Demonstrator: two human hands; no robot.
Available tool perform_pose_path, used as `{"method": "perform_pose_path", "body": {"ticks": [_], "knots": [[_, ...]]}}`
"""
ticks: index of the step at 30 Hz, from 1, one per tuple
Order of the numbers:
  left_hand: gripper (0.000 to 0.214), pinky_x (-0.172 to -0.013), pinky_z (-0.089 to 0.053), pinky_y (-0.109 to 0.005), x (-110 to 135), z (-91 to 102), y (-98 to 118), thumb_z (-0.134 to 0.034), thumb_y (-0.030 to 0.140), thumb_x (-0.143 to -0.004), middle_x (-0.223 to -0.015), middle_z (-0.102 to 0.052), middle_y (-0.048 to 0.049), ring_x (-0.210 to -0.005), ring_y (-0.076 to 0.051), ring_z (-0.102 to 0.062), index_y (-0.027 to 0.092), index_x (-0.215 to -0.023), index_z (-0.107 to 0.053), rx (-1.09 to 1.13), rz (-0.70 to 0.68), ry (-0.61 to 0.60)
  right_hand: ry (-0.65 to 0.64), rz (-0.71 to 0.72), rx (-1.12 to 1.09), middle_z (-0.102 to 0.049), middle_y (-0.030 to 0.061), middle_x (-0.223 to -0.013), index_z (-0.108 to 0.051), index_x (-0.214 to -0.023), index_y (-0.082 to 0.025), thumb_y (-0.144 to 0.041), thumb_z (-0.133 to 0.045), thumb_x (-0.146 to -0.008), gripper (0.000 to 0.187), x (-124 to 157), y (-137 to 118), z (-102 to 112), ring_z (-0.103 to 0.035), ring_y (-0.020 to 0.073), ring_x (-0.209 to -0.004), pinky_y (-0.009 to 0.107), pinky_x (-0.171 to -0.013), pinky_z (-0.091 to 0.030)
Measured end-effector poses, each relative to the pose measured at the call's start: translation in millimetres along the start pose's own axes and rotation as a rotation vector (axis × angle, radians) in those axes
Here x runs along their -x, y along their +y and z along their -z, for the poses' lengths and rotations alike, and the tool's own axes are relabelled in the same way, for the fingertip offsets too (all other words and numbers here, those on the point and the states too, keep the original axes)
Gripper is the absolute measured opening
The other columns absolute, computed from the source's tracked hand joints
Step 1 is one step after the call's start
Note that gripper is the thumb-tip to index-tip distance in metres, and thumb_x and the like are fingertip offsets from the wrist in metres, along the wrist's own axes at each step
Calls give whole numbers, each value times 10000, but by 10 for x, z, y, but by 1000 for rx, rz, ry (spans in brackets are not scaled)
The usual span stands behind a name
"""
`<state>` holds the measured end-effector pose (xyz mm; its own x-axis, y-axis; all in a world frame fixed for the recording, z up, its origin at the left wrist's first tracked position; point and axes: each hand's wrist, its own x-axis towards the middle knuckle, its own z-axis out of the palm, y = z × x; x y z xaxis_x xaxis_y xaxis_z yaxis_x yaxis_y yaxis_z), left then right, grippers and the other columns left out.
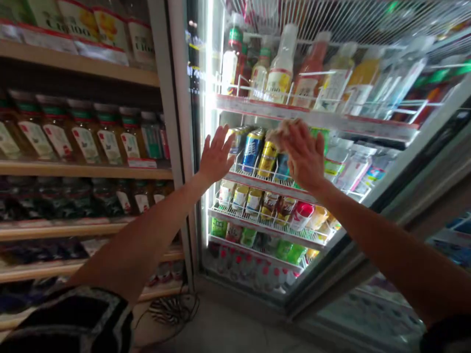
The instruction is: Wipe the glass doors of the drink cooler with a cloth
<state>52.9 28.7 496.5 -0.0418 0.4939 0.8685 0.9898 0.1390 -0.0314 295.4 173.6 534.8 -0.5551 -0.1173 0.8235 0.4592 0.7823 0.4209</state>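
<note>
My left hand (217, 156) is raised in front of a lit drinks cooler (253, 185), its fingers spread and holding nothing. It appears just left of the cans on the middle shelf. To its right, my right hand (305, 159) has its fingers pressed over a crumpled beige cloth (276, 139), partly hidden by the hand. Behind the hands stand a blue can (252, 151) and a gold can (268, 159). Whether either hand touches a glass pane cannot be made out.
Bottles (279, 66) line the cooler's upper shelf, with more cans (253, 201) below. A wooden shelf unit (84, 169) full of bottles stands at left. A coiled cable (171, 310) lies on the floor (221, 318). A dark door frame (353, 250) slants along the right.
</note>
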Motion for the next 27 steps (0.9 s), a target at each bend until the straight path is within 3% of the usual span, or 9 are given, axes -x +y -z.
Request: {"method": "perform_pose_path", "body": {"ticks": [3,8,10,13,16,18,20,22,27], "knots": [[610,-1137,-126,-507,17,32,-79,-455,296,-841,-1522,-206,-122,-1417,-251,-134,176,-1412,-276,21,-48,-47,-193,201,-112,-400,-2,-1456,-432,-1331,-311,-196,-371,-912,438,30,-223,-52,-268,191,-1386,543,-1130,-144],[575,-1138,-118,-501,35,10,-124,-405,378,-878,-1518,-225,-113,-1416,-244,-140,195,-1409,-281,80,-84,-26,71,-129,-28,-305,95,-1501,-423,-1349,-211,-285,-351,-938,424,-187,-193,-54,-148,273,-1417,645,-1087,-62],[583,-1138,-114,-502,42,-30,-156,-403,411,-879,-1515,-233,-118,-1416,-248,-137,194,-1407,-286,111,-88,-2,7,-46,-49,-335,71,-1490,-421,-1349,-232,-266,-339,-941,417,-126,-261,-111,-166,248,-1417,616,-1106,-93],[590,-1140,-106,-501,62,-96,-212,-403,442,-876,-1509,-246,-129,-1416,-255,-138,187,-1399,-304,148,-95,22,-236,243,-114,-414,-27,-1447,-446,-1315,-312,-220,-326,-942,403,46,-384,-183,-259,176,-1391,538,-1146,-134],[585,-1137,-104,-518,72,-111,-166,-399,474,-877,-1496,-275,-135,-1408,-269,-168,196,-1386,-323,194,-92,75,-141,90,-53,-341,-13,-1489,-396,-1359,-286,-246,-315,-944,424,-11,-344,-167,-209,211,-1408,573,-1142,-81],[563,-1138,-124,-516,40,-76,-10,-371,474,-893,-1494,-277,-131,-1406,-266,-179,205,-1385,-312,248,-64,195,16,-106,-1,-291,46,-1511,-341,-1398,-214,-261,-302,-942,461,-170,-298,-142,-147,249,-1422,600,-1127,-67],[526,-1142,-169,-486,-35,-25,247,-330,442,-917,-1489,-286,-117,-1400,-242,-202,215,-1390,-281,332,-39,352,54,-163,4,-288,77,-1510,-304,-1415,-168,-234,-290,-931,489,-308,-328,-140,-127,238,-1427,568,-1137,-96],[483,-1137,-240,-437,-143,2,557,-295,394,-937,-1459,-335,-102,-1376,-203,-265,225,-1388,-258,443,-36,449,26,-134,-18,-290,75,-1510,-268,-1429,-156,-212,-296,-918,515,-359,-429,-166,-121,207,-1430,507,-1154,-135],[428,-1114,-328,-390,-429,-164,1197,-224,320,-956,-1390,-419,-108,-1329,-151,-347,220,-1365,-302,615,74,457,20,67,-96,-306,70,-1504,-134,-1471,-166,-278,-411,-889,654,-149,-430,-122,-138,180,-1428,418,-1151,-227]]}}
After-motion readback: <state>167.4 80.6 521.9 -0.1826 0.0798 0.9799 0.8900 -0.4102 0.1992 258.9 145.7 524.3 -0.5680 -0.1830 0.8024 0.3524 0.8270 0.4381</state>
